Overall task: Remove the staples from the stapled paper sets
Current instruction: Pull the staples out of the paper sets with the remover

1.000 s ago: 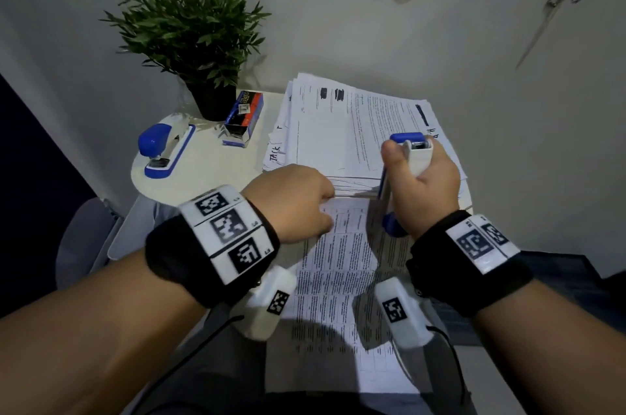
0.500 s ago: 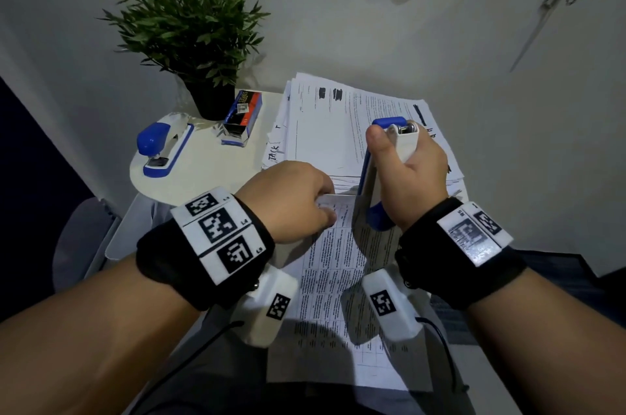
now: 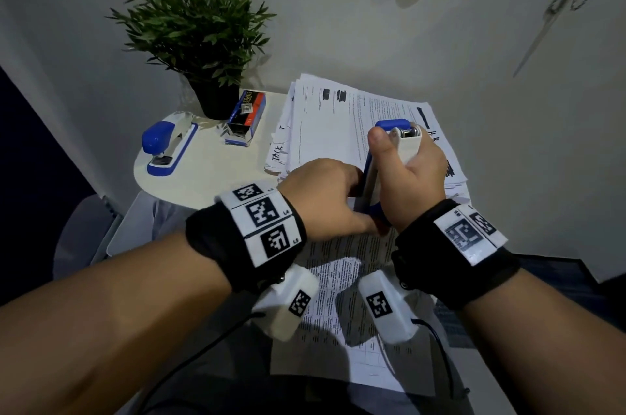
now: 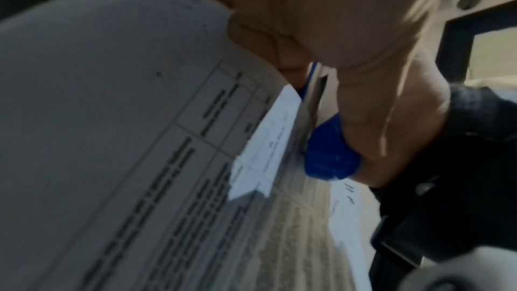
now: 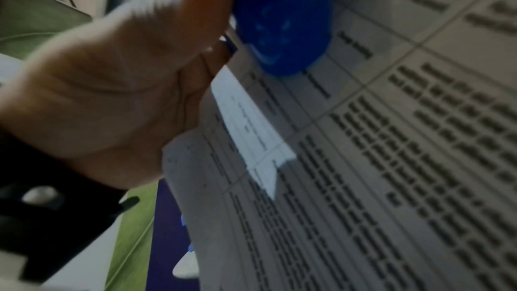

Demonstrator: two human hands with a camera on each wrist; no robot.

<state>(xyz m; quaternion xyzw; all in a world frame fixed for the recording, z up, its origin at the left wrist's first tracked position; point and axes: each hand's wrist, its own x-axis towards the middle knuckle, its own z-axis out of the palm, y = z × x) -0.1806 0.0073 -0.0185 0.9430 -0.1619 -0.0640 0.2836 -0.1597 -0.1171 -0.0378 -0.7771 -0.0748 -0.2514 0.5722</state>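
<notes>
R hand (image 3: 411,184) fingers clench stapler (image 3: 399,157), L hand (image 3: 321,197) pinches paper set (image 3: 342,279); stack (image 3: 325,123) marked "TACK".

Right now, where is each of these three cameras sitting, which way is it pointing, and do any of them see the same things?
Head: worn on the head, looking forward and down at the round table, paper stack, both forearms and wristbands.
Left wrist: under the left wrist, looking along the left hand across a curled printed sheet to the right wrist.
Right wrist: under the right wrist, looking along the right hand at the printed sheet.
Shared: all three show the blue-and-white stapler gripped in the right hand.
</notes>
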